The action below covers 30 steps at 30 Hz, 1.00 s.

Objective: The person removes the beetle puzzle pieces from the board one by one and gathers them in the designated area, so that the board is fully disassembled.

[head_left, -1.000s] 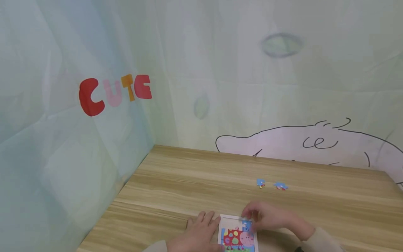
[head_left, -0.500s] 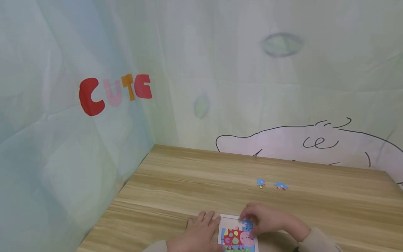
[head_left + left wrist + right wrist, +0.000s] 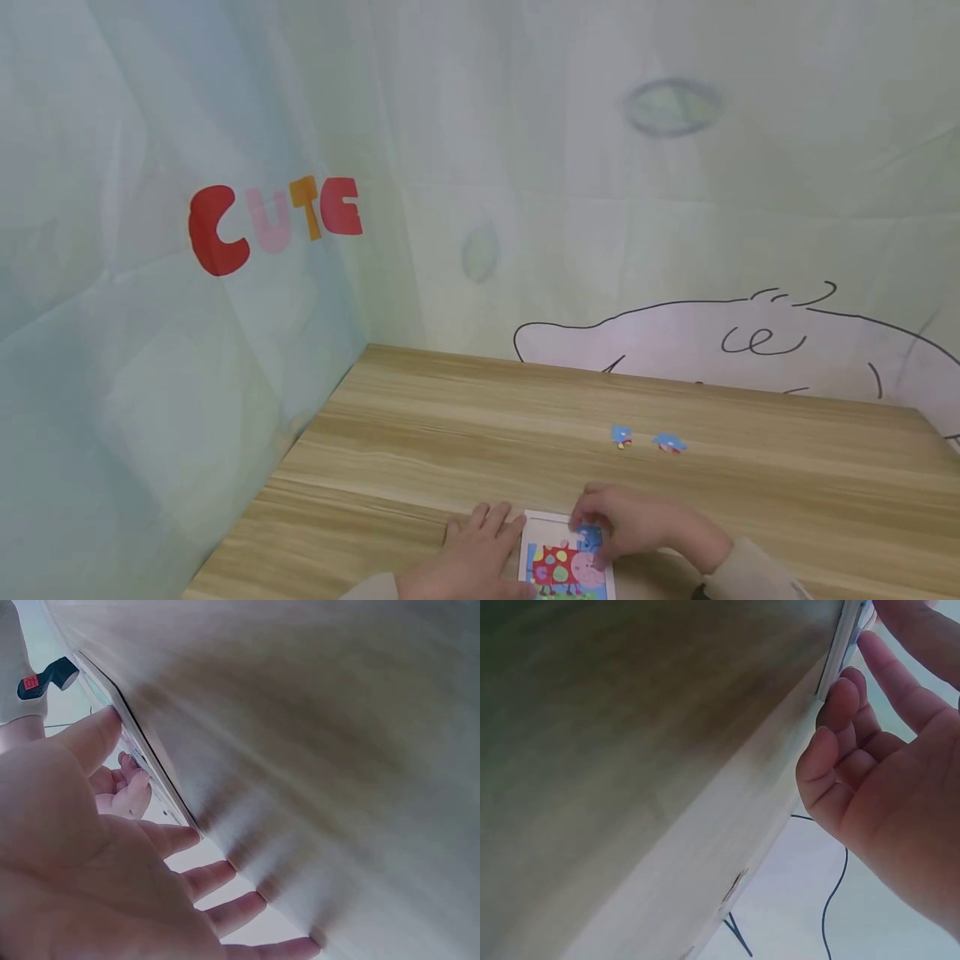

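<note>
Low in the head view lies a small jigsaw puzzle tray (image 3: 546, 532) with a white rim; its lower part shows a red spotted body and a pink pig's face. My left hand (image 3: 474, 557) rests on the table with fingers spread straight, its thumb and forefinger against the tray's left edge. At the upper right of the tray, my right hand (image 3: 636, 523) has its thumb and forefinger curled around a blue puzzle piece (image 3: 589, 537), partly hidden by those fingers. In the right wrist view the other fingers (image 3: 821, 754) are curled beside the tray's edge.
Two loose blue puzzle pieces lie further back on the wooden table (image 3: 450, 417): a left piece (image 3: 622, 435) and a right piece (image 3: 669, 442). Fabric walls stand behind and to the left, with the letters CUTE (image 3: 217, 232) on the left one.
My right hand's fingers have shifted slightly left and closed in around the blue piece, and its forearm has drifted a little left. The left hand and the two loose pieces stay put.
</note>
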{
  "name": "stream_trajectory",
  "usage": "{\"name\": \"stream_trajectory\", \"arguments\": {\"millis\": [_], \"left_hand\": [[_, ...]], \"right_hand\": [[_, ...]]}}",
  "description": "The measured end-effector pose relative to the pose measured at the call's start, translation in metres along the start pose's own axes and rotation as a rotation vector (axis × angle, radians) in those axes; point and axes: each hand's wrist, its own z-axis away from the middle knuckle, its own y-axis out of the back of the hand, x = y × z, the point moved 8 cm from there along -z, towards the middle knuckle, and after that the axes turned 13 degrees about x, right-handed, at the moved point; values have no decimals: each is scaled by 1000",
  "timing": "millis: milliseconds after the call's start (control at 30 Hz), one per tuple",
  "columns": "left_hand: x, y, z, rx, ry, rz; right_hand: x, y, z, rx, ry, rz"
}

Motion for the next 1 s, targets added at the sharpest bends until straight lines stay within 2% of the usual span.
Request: {"name": "stream_trajectory", "arguments": {"millis": [233, 567, 800, 1000], "left_hand": [[1, 0, 0, 18, -10, -7], [1, -1, -1, 22, -13, -28], [0, -2, -2, 8, -2, -7], [-1, -2, -2, 14, -4, -35]], "right_hand": [[0, -2, -3, -27, -5, 57], [-1, -2, -7, -22, -5, 63], [-2, 0, -4, 5, 9, 22], [1, 2, -2, 47, 0, -28]]}}
